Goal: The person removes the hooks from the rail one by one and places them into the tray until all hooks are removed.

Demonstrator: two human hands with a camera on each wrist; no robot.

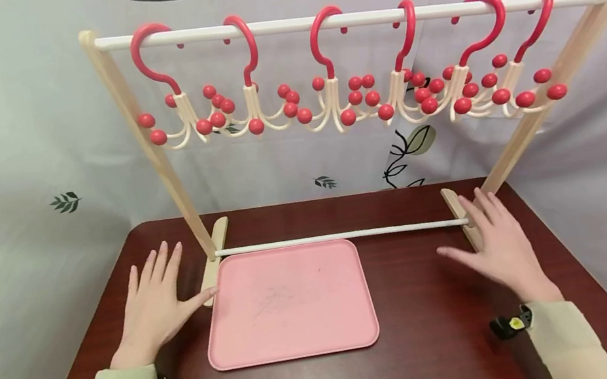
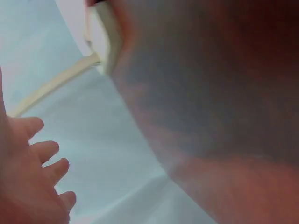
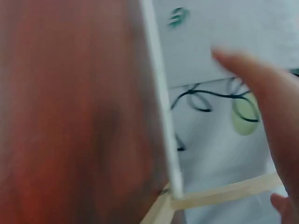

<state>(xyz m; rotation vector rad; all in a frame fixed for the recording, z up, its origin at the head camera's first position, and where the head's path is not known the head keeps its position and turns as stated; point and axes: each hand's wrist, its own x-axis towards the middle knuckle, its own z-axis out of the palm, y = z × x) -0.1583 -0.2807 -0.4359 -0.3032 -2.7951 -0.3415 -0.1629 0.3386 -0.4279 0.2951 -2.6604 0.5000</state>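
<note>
My left hand [image 1: 153, 306], fingers spread and holding nothing, is at the left of the table beside a pink tray [image 1: 288, 304]. Its thumb tip overlaps the tray's left edge in the head view. On the right, my right hand [image 1: 501, 247] also has its fingers spread and grips nothing; its fingertips overlap the right foot of a wooden rack [image 1: 155, 153]. From the rack's white top rail [image 1: 278, 26] hang several red-hooked hangers [image 1: 329, 73], each with cream prongs tipped by red balls. Four fingers [image 2: 56, 170] of the left hand show in the left wrist view.
The rack stands at the back of a dark red-brown table [image 1: 423, 343], its white lower rail [image 1: 340, 235] just behind the tray. Pale patterned cloth [image 1: 277, 174] hangs behind and at both sides. A black wrist strap [image 1: 509, 324] is at the right cuff.
</note>
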